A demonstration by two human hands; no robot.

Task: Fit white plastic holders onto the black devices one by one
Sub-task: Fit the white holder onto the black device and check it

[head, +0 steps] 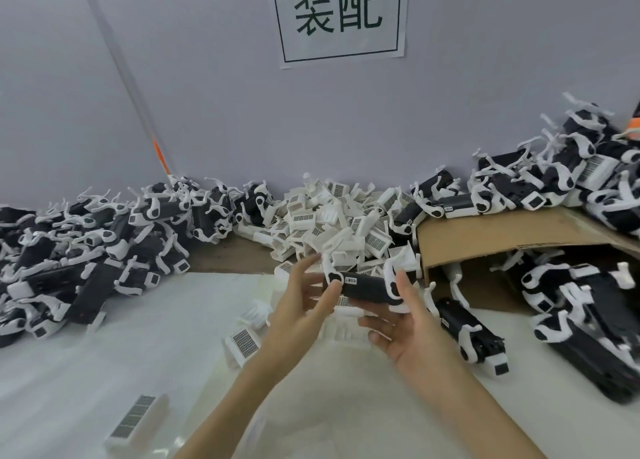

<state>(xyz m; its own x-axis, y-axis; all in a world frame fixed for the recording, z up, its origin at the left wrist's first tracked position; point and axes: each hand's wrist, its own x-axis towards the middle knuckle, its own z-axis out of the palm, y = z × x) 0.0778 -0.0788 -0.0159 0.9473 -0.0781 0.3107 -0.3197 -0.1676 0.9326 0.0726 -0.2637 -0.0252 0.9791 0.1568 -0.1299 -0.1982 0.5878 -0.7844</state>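
A black device (pixel 365 288) with white end pieces and a small label is held level above the table at the centre. My right hand (pixel 412 330) grips it from below, thumb raised against its right end and fingers curled under it. My left hand (pixel 299 306) has straight fingers, and its thumb touches the device's left end. A white plastic holder (pixel 343 328) shows blurred just below the device, between my hands; what supports it is unclear. A heap of loose white holders (pixel 332 216) lies behind my hands against the wall.
Piles of black devices with white parts lie at the left (pixel 86 243) and the right (pixel 571 181). A cardboard sheet (pixel 502 236) covers more at the right. Single holders (pixel 242 340) (pixel 135 420) and a device (pixel 467 330) lie on the white table cover (pixel 104 354).
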